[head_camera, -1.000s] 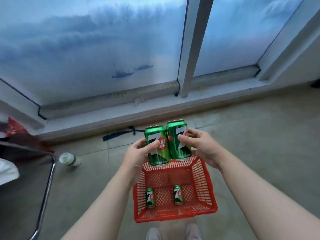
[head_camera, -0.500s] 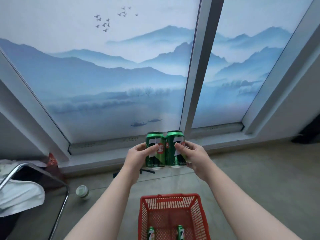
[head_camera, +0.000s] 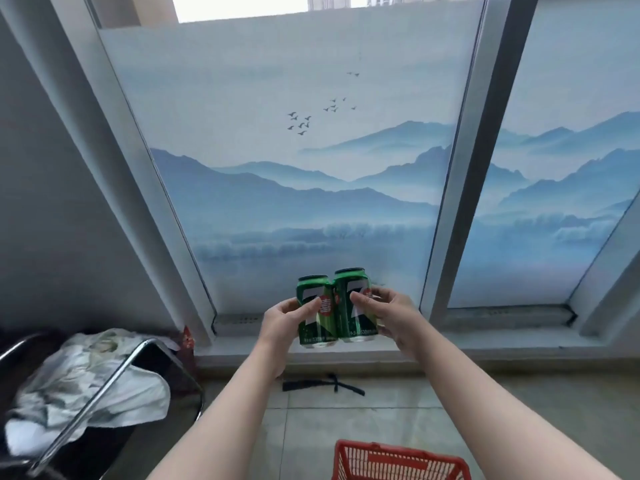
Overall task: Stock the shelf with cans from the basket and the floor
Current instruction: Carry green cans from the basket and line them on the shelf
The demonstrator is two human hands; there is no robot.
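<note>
Two green soda cans are held upright side by side, touching, in front of the window sill. My left hand grips the left can with the thumb across its front. My right hand grips the right can the same way. The red plastic basket stands on the floor below my arms; only its far rim shows, its contents are out of view. No shelf is visible.
A chrome-framed chair with white cloth on it stands at the left. A black strap lies on the tiled floor under the sill. A window with a blue mountain film fills the view ahead.
Both hands have lifted the two cans up and away from the basket. The view has tilted upward, so the basket has dropped to the bottom edge and more window shows.
</note>
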